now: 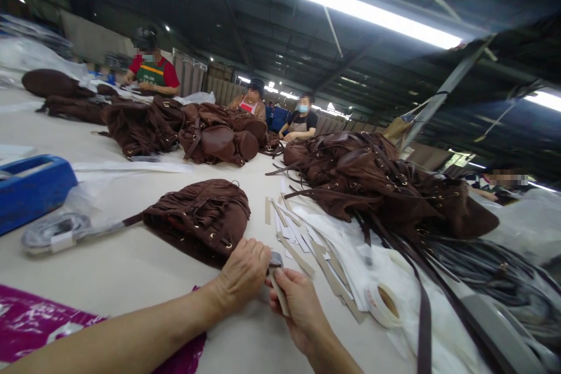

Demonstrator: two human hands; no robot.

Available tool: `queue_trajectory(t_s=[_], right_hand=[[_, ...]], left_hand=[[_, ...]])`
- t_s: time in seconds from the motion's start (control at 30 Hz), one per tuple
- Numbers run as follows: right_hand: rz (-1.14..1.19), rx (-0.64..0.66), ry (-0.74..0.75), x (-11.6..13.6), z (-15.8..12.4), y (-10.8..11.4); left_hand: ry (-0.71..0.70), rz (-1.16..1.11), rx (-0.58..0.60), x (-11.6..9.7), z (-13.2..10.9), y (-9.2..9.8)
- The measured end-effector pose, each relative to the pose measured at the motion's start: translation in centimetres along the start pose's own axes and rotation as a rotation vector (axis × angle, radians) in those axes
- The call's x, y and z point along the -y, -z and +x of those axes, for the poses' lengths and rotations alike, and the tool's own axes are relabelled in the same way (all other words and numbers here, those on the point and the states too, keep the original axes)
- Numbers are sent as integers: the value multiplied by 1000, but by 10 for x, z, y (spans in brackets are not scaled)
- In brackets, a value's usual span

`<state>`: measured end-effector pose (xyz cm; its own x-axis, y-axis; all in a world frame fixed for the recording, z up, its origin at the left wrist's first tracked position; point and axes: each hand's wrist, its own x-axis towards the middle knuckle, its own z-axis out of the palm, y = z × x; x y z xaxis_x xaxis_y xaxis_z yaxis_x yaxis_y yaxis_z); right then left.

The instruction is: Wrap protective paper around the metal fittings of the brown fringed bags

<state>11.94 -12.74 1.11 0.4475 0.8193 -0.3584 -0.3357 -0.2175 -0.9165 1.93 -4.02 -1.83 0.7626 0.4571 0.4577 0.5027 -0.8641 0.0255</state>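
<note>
A dark brown drawstring bag (199, 216) with gold eyelets and fringe lies on the white table in front of me. At its near right edge my left hand (245, 272) is closed, with fingers curled over; what they grip is hidden. My right hand (302, 310) pinches a narrow beige cardboard strip (279, 293) between thumb and fingers. Where the hands nearly meet, a small grey wrapped piece (276, 259) sticks out at the strip's top. From the bag's left side runs a strap wrapped in clear plastic (59, 234).
Loose beige and white strips (307, 239) lie beside a tape roll (383, 304). Brown bags are heaped at right (350, 169) and behind (214, 134). A blue tape dispenser (37, 187) stands left, purple plastic (44, 321) lies near. Several co-workers sit beyond.
</note>
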Motion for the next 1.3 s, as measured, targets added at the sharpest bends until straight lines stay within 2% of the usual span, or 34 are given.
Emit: queue_trajectory(t_s=[0.17, 0.27, 0.37, 0.5, 0.6, 0.7, 0.8, 0.9, 1.1, 1.17, 1.3], right_hand=[[313, -76, -202, 2, 2, -6], [430, -187, -292, 2, 6, -16], [556, -234, -239, -7, 13, -27], [679, -176, -139, -20, 24, -29], [654, -126, -106, -24, 27, -24], [572, -95, -31, -24, 25, -21], [492, -80, 10, -22, 21, -21], [459, -34, 8, -22, 21, -21], [466, 18, -17, -27, 28, -15], [395, 46, 4, -29, 31, -11], [245, 115, 61, -31, 38, -4]], left_hand=[[-20, 16, -6, 0, -2, -3], [-31, 20, 16, -2, -2, -2], [1, 9, 58, -4, 0, 0], [63, -131, 82, -5, -1, 1], [170, -404, 76, -3, -3, 8], [348, -726, 45, 2, -3, 16], [481, -913, 25, 10, 2, 21], [505, -954, 64, 15, 7, 24], [293, -689, 48, 10, 4, 27], [295, -668, 63, 8, 3, 26], [366, -768, 69, 9, 4, 26]])
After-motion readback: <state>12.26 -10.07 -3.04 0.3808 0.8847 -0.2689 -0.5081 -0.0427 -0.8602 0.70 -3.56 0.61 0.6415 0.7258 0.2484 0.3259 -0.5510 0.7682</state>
